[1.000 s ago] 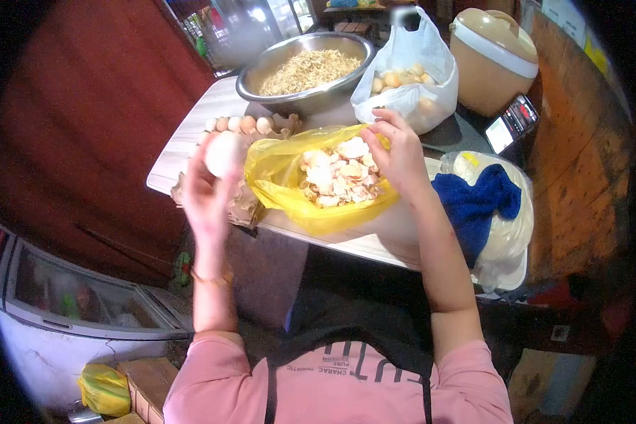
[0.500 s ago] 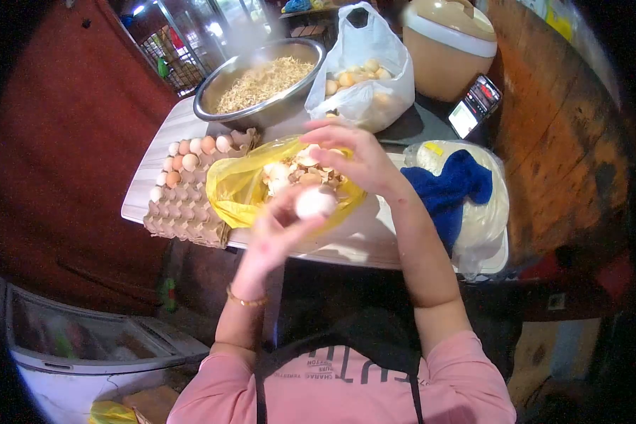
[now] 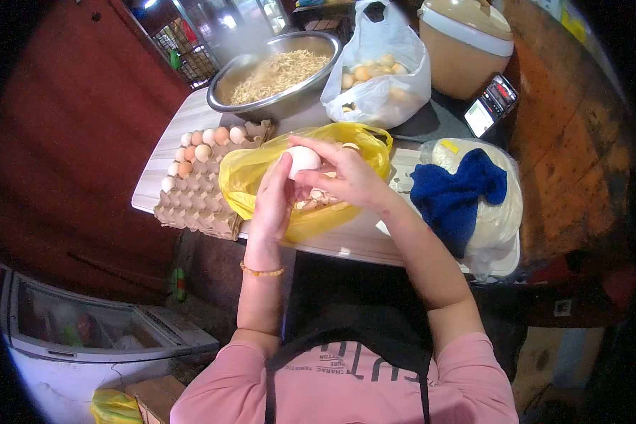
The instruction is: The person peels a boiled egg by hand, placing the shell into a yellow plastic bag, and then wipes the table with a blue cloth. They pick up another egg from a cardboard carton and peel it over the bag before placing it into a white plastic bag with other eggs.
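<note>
A white egg (image 3: 304,162) is held between both hands above an open yellow plastic bag (image 3: 240,180). My left hand (image 3: 274,194) has its fingers against the egg's left side. My right hand (image 3: 348,174) wraps its fingers and thumb over the right side of the same egg. Broken shells (image 3: 316,200) lie in the bag under the hands, partly hidden by them. To the left, a cardboard egg tray (image 3: 203,194) carries several white and brown eggs (image 3: 203,152) along its far and left parts.
Behind stand a steaming metal bowl (image 3: 222,101) of shredded food and a white bag (image 3: 403,81) of round, pale yellow items. A beige container (image 3: 459,56), a propped phone (image 3: 490,106) and a blue cloth (image 3: 449,201) on a clear plastic bag are on the right.
My right hand has come down onto the egg, which my left hand alone held before. The egg and my left hand are higher in view. The whole view has shifted slightly.
</note>
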Demonstrator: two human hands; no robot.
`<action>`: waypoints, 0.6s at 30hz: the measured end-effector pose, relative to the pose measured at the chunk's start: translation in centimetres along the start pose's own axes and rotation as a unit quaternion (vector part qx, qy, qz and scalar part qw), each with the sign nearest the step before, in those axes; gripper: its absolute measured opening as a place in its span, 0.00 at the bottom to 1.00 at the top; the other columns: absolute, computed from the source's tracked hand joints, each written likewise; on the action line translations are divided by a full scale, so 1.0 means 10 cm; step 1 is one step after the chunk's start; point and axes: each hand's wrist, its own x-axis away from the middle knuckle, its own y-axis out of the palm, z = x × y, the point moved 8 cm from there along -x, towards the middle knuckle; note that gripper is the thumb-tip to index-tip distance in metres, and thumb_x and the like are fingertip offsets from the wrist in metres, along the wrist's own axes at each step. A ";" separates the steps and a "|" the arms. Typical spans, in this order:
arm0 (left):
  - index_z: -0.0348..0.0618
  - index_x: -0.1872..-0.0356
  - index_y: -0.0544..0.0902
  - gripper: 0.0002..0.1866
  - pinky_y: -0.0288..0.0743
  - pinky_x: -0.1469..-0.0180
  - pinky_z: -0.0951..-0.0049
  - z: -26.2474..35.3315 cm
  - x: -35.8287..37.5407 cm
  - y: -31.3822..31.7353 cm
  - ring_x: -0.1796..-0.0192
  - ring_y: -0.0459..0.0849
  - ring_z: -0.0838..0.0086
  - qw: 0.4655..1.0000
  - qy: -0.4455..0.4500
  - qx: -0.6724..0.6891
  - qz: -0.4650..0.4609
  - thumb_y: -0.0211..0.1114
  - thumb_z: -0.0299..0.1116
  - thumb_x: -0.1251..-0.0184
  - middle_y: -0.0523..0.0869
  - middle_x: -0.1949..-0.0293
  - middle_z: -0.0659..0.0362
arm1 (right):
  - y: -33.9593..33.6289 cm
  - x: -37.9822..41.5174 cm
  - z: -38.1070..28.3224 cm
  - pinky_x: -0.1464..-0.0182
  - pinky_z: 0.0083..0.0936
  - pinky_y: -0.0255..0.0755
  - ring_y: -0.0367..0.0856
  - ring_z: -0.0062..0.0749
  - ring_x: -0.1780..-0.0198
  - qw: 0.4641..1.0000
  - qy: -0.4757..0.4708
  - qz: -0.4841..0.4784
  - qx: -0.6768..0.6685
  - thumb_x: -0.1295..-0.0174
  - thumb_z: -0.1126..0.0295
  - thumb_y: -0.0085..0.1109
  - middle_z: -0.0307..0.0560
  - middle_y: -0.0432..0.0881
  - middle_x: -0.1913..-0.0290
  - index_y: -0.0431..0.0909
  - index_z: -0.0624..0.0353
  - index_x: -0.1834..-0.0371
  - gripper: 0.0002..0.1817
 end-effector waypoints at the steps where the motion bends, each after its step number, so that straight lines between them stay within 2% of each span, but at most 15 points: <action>1: 0.41 0.49 0.76 0.19 0.69 0.68 0.84 -0.01 0.00 0.00 0.69 0.75 0.85 1.000 0.000 0.000 0.001 0.47 0.45 0.24 0.81 0.65 0.65 | 0.01 0.00 0.00 0.46 0.30 0.76 0.82 0.30 0.53 1.000 0.000 0.000 -0.001 0.40 0.64 0.65 0.57 0.82 0.53 0.68 0.67 0.36 0.31; 3: 0.40 0.50 0.76 0.20 0.68 0.70 0.84 0.05 0.00 0.06 0.70 0.74 0.85 0.998 0.040 -0.016 -0.045 0.45 0.46 0.23 0.79 0.67 0.65 | 0.02 0.00 0.01 0.49 0.29 0.76 0.83 0.29 0.57 1.000 0.008 0.005 -0.007 0.40 0.64 0.64 0.55 0.83 0.57 0.68 0.68 0.36 0.31; 7: 0.39 0.50 0.76 0.20 0.67 0.70 0.83 0.05 0.01 0.05 0.71 0.72 0.84 0.997 0.052 -0.020 -0.046 0.44 0.46 0.22 0.78 0.68 0.64 | 0.04 -0.01 0.01 0.50 0.28 0.77 0.82 0.29 0.57 1.000 -0.020 0.020 0.007 0.39 0.64 0.64 0.54 0.83 0.58 0.68 0.68 0.36 0.30; 10: 0.39 0.51 0.76 0.20 0.67 0.70 0.83 0.05 0.01 0.03 0.71 0.72 0.84 0.997 0.051 -0.043 -0.042 0.44 0.46 0.22 0.78 0.68 0.64 | 0.03 0.01 -0.11 0.55 0.27 0.78 0.84 0.28 0.61 0.997 -0.055 0.040 0.030 0.37 0.65 0.61 0.53 0.83 0.59 0.68 0.68 0.36 0.28; 12: 0.39 0.51 0.76 0.20 0.66 0.70 0.84 0.05 0.01 0.04 0.72 0.71 0.84 0.997 0.053 -0.041 -0.038 0.45 0.46 0.22 0.78 0.67 0.64 | 0.04 0.02 -0.13 0.58 0.26 0.78 0.84 0.26 0.66 1.000 -0.005 0.022 0.010 0.35 0.67 0.58 0.53 0.83 0.59 0.68 0.68 0.37 0.25; 15: 0.40 0.52 0.76 0.19 0.66 0.70 0.84 0.07 0.01 0.04 0.71 0.71 0.85 0.997 0.063 -0.032 -0.036 0.46 0.46 0.23 0.78 0.67 0.65 | 0.05 0.02 -0.12 0.61 0.24 0.77 0.84 0.25 0.71 1.000 -0.018 0.020 0.000 0.34 0.68 0.56 0.52 0.83 0.60 0.69 0.68 0.37 0.24; 18: 0.41 0.53 0.77 0.19 0.66 0.70 0.84 0.09 0.01 0.04 0.71 0.71 0.85 0.994 0.079 -0.065 -0.028 0.47 0.47 0.23 0.78 0.67 0.65 | 0.03 0.01 -0.16 0.61 0.23 0.77 0.84 0.25 0.71 0.997 -0.059 0.028 0.050 0.34 0.67 0.56 0.51 0.83 0.59 0.69 0.67 0.37 0.24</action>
